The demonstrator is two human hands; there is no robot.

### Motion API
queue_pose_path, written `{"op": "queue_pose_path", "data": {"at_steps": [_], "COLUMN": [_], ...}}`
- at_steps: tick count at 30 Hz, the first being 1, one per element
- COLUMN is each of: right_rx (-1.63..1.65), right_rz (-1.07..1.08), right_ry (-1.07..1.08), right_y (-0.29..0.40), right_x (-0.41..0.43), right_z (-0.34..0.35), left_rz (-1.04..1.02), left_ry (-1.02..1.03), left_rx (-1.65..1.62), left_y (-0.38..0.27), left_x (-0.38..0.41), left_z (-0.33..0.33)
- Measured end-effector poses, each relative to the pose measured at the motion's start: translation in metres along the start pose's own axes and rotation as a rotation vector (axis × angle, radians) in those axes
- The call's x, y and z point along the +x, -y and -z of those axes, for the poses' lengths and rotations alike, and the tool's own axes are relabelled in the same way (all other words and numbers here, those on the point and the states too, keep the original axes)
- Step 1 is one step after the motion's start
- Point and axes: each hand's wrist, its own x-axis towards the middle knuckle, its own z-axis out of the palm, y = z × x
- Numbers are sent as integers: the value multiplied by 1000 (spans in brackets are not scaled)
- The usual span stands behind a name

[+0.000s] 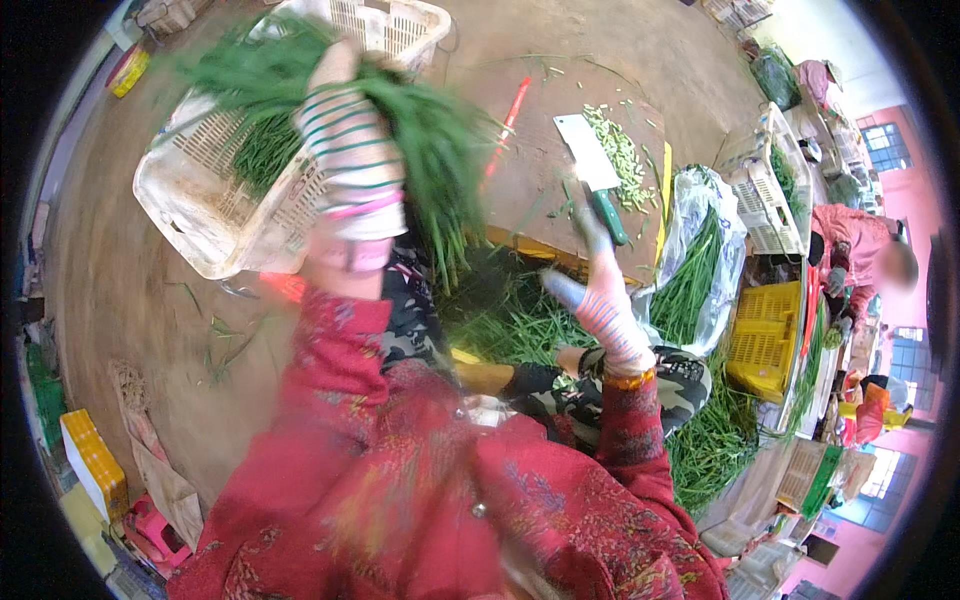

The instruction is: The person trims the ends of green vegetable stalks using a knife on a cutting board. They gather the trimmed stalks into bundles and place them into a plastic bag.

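My left hand (349, 146), in a striped glove, grips a large bunch of long green chive-like stalks (442, 180), blurred and drooping on both sides. The bunch hangs over a white plastic crate (206, 240) holding more greens (270, 154). My right hand (611, 307), gloved too, has its fingers apart and holds nothing; it is near the front edge of a brown board (525, 202). On the board lies a cleaver (589, 154) with a green handle (609, 217), beside chopped pale-green stem pieces (622, 154) and a red strip (511, 120).
A clear plastic bag (727, 277) of long greens lies right of the board. Loose greens (525, 334) cover the floor before my legs. A yellow crate (765, 330) and a white crate (769, 195) stand at right, near another person (847, 240). Another white crate (405, 26) is behind.
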Motion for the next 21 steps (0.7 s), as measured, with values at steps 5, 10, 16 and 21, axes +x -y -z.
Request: {"op": "queue_pose_path", "data": {"at_steps": [5,10,16,21], "right_rx": [181,698,900,944], "right_rz": [245,109,-94,-104], "right_ry": [-175,-17,292,259], "right_y": [45,41,46,26], "right_x": [93,107,96,95], "right_z": [-20,15,45,19], "left_rz": [-363,-20,519,609], "left_ry": [364,816,1140,825], "left_rx": [573,401,78,112], "left_y": [50,59,31,29], "left_x": [-16,-22,2,-23], "left_z": [-74,-137,-140,-117]}}
